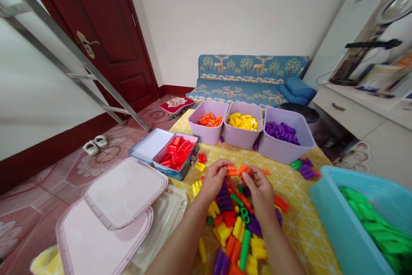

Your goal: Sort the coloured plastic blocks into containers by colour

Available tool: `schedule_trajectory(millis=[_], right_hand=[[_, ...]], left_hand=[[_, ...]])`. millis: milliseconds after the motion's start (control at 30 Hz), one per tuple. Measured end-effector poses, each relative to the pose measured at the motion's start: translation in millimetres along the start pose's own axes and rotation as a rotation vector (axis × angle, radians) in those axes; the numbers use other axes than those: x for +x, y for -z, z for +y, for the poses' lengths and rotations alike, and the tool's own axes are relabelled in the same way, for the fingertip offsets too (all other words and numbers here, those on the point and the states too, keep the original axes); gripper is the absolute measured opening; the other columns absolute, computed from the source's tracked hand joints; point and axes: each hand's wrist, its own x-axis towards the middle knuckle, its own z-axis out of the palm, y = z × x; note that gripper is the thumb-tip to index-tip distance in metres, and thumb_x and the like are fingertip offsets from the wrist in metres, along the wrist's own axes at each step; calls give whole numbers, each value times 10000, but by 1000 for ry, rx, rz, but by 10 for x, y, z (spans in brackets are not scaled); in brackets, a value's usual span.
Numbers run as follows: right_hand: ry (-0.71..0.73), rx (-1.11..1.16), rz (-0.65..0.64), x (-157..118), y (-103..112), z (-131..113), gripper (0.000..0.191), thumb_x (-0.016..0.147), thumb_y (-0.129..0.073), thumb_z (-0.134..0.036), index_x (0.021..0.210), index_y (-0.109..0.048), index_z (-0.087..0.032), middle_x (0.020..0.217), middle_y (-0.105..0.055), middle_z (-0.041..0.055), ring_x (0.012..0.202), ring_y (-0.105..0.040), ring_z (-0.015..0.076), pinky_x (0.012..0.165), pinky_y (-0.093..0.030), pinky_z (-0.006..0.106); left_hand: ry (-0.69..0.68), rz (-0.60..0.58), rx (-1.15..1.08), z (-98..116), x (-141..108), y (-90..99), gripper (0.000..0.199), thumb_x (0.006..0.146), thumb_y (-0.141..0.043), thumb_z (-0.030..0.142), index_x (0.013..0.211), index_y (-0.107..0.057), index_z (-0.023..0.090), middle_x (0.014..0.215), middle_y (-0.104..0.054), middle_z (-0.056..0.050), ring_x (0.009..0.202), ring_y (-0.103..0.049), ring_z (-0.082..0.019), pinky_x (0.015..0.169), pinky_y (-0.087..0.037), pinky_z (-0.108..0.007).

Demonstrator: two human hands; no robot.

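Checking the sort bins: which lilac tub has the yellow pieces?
The middle lilac tub, between the orange-filled tub on the left and the purple-filled tub on the right; it alone holds yellow pieces.

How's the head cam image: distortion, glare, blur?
Head view: strong wide-angle stretch toward the edges, with the door and ladder leaning and the blue tub warped. Head view: soft, even light, with no hard shadows around the left hand or right hand. Head view: hands show no obvious motion blur.
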Motion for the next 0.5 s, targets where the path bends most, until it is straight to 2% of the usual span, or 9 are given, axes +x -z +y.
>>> schedule_trajectory(millis=[67,133,233,333,400,500], right_hand=[[27,-78,89,29,37,43,375,775,-665,-448,1038,-596,-189,890,-694,53,708,-654,187,672,-541,315],[59,-224,119,70,97,101,376,769,-658,-455,1025,-612,-183,910,-701,75,764,-664,213,717,-540,346],[93,-442,35,125,190,177,350,774,-634,-455,989,-668,-180,918,-718,97,783,-672,238,758,-533,388],[81,-471,-56,146,232,222,340,783,-609,-455,962,-704,-182,930,-735,103,807,-686,251,778,-532,404],[62,-446,-79,146,233,243,345,777,-610,-459,949,-711,-179,932,-740,103,812,-694,257,772,-537,408],[52,-443,-99,144,231,275,343,781,-610,-457,956,-713,-181,933,-744,99,817,-702,260,763,-542,407]], left_hand=[[17,36,-3,1,6,23,210,765,-497,252,872,-661,175,666,-609,13,495,-524,-90,490,-418,-201],[25,57,-53,5,3,36,210,770,-513,272,879,-661,170,603,-579,26,473,-495,-83,468,-378,-187],[25,47,-175,42,-14,34,270,750,-609,304,971,-653,155,591,-570,38,484,-489,-67,484,-374,-171],[-33,99,-250,166,39,43,362,701,-704,304,1018,-645,139,717,-633,4,568,-555,-65,534,-419,-164],[-109,182,-266,324,187,83,388,690,-725,314,1024,-647,134,790,-657,-19,608,-589,-74,563,-450,-173],[-247,320,-217,649,595,193,421,718,-700,308,1093,-639,127,831,-673,-39,633,-613,-88,640,-498,-214]])
